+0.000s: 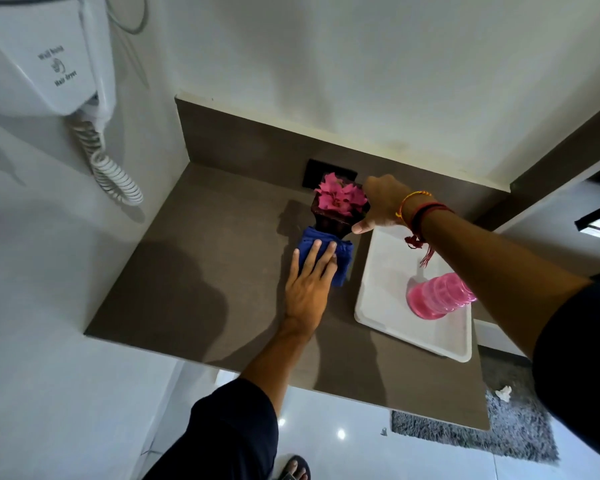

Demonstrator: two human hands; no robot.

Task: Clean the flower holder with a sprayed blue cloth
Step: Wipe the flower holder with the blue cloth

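The left hand (307, 292) lies flat, fingers (314, 252) open, on the blue cloth (340, 258) on the table (194, 271). The right hand (383, 206) grips the flower holder (329, 221).

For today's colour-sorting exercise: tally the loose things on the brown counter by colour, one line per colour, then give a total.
Pink: 2, the flower and the spray bottle
Blue: 1, the blue cloth
White: 1, the tray
Dark brown: 1, the flower holder
Total: 5
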